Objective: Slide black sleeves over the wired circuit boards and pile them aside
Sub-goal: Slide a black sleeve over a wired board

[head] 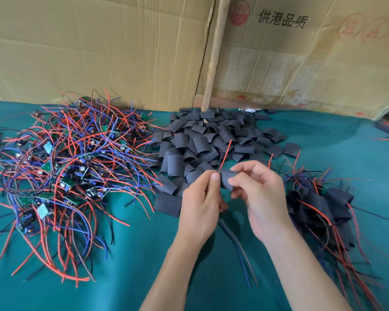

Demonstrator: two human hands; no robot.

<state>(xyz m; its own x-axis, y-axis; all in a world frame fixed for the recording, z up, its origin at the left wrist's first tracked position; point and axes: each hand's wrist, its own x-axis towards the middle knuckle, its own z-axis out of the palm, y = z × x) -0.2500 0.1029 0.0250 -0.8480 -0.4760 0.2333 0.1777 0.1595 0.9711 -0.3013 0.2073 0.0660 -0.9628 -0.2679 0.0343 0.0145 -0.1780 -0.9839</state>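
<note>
Position: head-worn, above the teal cloth-covered table (126, 254).
Facing: forward and down, toward the brown cardboard sheets (99, 46) behind.
Nearness: close over both hands.
Views: one only.

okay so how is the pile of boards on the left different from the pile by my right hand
The left pile shows bare green circuit boards; the boards in the right pile are covered by black sleeves. The left pile is the larger, spreading wide across the green cloth, while the right pile is the smaller and more compact. The left pile lies clear of both hands; the right pile sits just beyond the right hand. Both trail loose red, blue and black wires.
</note>
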